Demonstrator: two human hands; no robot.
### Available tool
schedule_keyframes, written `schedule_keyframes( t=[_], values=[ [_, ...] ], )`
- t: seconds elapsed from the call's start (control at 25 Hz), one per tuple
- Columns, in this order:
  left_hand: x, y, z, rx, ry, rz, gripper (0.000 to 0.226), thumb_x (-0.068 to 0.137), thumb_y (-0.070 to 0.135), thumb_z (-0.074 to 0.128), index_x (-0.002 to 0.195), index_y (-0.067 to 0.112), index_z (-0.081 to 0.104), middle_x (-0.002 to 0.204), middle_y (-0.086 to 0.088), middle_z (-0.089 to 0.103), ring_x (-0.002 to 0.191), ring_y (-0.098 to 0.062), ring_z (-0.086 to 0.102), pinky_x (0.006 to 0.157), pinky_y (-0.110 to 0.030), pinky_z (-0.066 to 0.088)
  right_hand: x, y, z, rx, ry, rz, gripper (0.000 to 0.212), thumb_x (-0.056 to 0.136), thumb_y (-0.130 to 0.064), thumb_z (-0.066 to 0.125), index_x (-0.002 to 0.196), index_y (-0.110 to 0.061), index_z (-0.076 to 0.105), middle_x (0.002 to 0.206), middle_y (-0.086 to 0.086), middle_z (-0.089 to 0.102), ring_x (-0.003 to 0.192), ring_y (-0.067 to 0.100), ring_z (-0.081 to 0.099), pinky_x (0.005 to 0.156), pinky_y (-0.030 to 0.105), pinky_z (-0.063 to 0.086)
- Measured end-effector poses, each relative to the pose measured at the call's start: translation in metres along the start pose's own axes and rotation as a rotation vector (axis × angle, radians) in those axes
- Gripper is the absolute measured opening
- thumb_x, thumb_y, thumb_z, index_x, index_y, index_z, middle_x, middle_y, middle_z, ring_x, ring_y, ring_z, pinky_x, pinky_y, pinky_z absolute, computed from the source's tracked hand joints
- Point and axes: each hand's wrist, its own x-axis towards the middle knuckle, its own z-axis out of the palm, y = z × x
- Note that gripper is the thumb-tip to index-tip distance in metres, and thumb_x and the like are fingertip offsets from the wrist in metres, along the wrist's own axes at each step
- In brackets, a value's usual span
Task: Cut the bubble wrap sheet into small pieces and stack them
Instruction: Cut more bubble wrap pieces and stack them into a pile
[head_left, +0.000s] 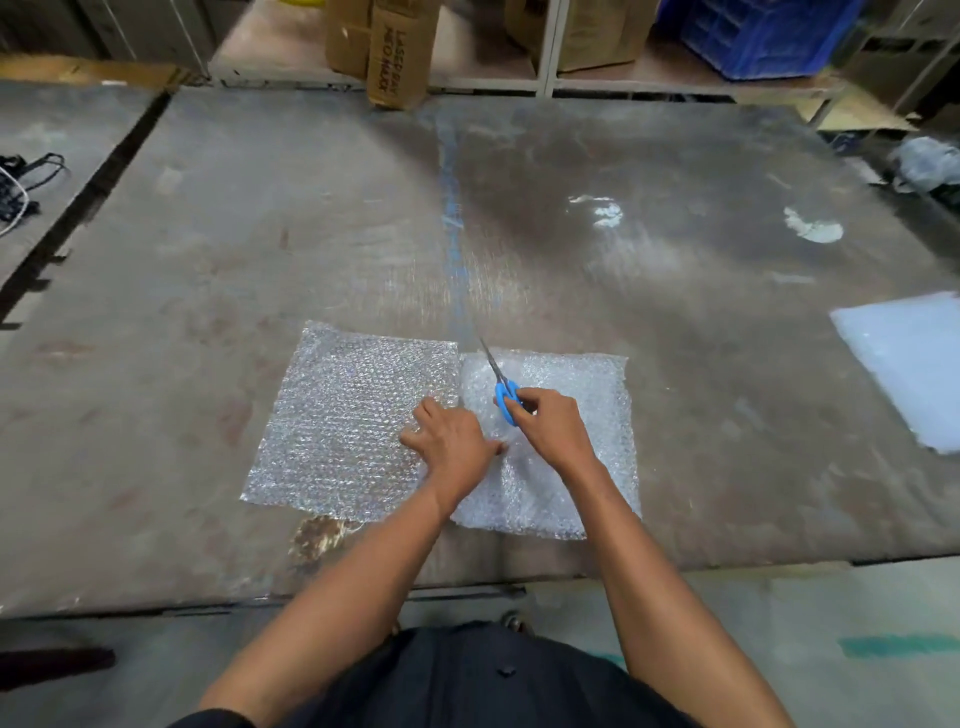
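Both forearms reach forward over the near edge of the bench (156, 291), converging near its middle. The left hand (453, 441) lies palm down with its fingers spread and fairly straight, pressing on the bubble wrap where two pieces meet. The right hand (553, 423) has its fingers curled round the blue handles of the scissors (503, 387), whose blades point away toward the far edge and are slightly blurred; whether they are parted cannot be told.

The left bubble wrap piece (343, 421) lies flat, its right edge beneath the left fingertips. The right bubble wrap piece (582, 441) lies just beside it, whiter and thicker-looking, beneath the right hand and the scissors. Both sit close to the near edge.

A pale sheet (909, 369) lies at the right edge, well apart from the hands. Between the pieces and the far edge the worn surface carries only stains and a blue line. Cardboard boxes (395, 52) stand beyond the far edge, and a black cord (21, 187) lies on the neighbouring surface at left.
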Motion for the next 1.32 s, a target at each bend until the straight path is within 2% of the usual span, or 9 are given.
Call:
schedule_keyframes(
  t=[0.2,0.28,0.44,0.72,0.88,1.04,1.12,1.24,1.32],
  values=[
    [0.009,0.001,-0.011,-0.051,-0.152,-0.083,0.089,0.069,0.082,0.077,0.131,0.02,0.062,0.153,-0.016,0.039,0.142,-0.036,0.032,0.107,-0.057,0.032,0.039,0.013,-0.023,-0.17,-0.01,0.0,0.031,0.1,-0.027,0.065,0.081,-0.002,0.064,0.074,0.015,0.059,0.066,0.025,0.054,0.061,0.036,0.035],
    [0.008,0.002,-0.006,-0.048,-0.097,-0.018,0.087,0.071,0.079,0.077,0.134,0.022,0.06,0.147,-0.012,0.047,0.138,-0.033,0.039,0.108,-0.055,0.035,0.06,0.016,-0.034,-0.258,-0.004,-0.019,0.018,0.101,-0.02,0.063,0.101,-0.004,0.07,0.1,0.017,0.068,0.09,0.035,0.066,0.071,0.036,0.041],
    [0.002,0.005,0.006,-0.276,0.005,0.049,0.074,0.079,0.062,0.082,0.128,0.018,0.048,0.114,-0.002,0.066,0.108,-0.028,0.065,0.098,-0.049,0.052,0.101,0.012,-0.054,-0.316,0.042,-0.106,0.033,0.099,-0.006,0.058,0.131,-0.01,0.065,0.128,0.012,0.069,0.109,0.036,0.067,0.086,0.041,0.051],
    [0.005,0.008,-0.007,-0.31,-0.164,-0.112,0.091,0.066,0.097,0.062,0.112,0.019,0.063,0.111,0.001,0.071,0.107,-0.027,0.066,0.107,-0.052,0.039,0.153,0.039,-0.059,-0.311,-0.023,-0.043,0.03,0.097,-0.011,0.063,0.125,-0.019,0.072,0.126,0.009,0.071,0.104,0.032,0.069,0.084,0.035,0.051],
    [-0.007,0.018,-0.008,-0.378,-0.062,0.101,0.071,0.08,0.069,0.078,0.124,0.019,0.055,0.12,-0.002,0.066,0.116,-0.029,0.062,0.103,-0.046,0.041,0.16,0.052,-0.063,-0.474,-0.013,-0.136,0.028,0.098,-0.008,0.064,0.122,-0.016,0.075,0.122,0.012,0.069,0.108,0.036,0.068,0.087,0.04,0.052],
    [-0.029,0.025,-0.016,-0.578,0.014,0.416,0.065,0.091,0.039,0.081,0.128,0.015,0.034,0.107,-0.004,0.058,0.078,-0.004,0.061,0.069,-0.034,0.042,0.163,0.063,-0.068,-0.524,0.001,-0.186,0.036,0.094,0.001,0.059,0.123,-0.016,0.073,0.121,0.012,0.073,0.108,0.038,0.071,0.088,0.044,0.059],
    [-0.041,0.034,-0.025,-0.752,0.06,0.484,0.07,0.093,0.032,0.08,0.135,0.018,0.025,0.128,-0.002,0.052,0.071,0.005,0.061,0.069,-0.026,0.049,0.159,0.059,-0.071,-0.469,-0.004,-0.119,0.033,0.096,-0.003,0.055,0.125,-0.012,0.068,0.124,0.016,0.072,0.11,0.041,0.07,0.09,0.047,0.058],
    [-0.053,0.048,-0.033,-0.828,0.066,0.627,0.092,0.096,0.029,0.077,0.157,0.03,0.008,0.158,0.017,0.029,0.097,-0.027,0.074,0.097,-0.046,0.056,0.123,0.05,-0.082,-0.199,0.129,0.006,0.037,0.109,-0.026,0.045,0.136,-0.009,0.063,0.134,0.021,0.066,0.125,0.042,0.06,0.103,0.05,0.047],
    [-0.059,0.057,-0.041,-0.835,0.0,0.669,0.103,0.098,0.026,0.073,0.162,0.042,-0.006,0.156,0.01,0.043,0.094,-0.04,0.073,0.1,-0.055,0.055,0.079,0.053,-0.089,-0.022,0.213,0.09,0.051,0.108,-0.048,0.035,0.136,-0.015,0.063,0.136,0.016,0.065,0.132,0.037,0.055,0.111,0.053,0.038]
  ],
)
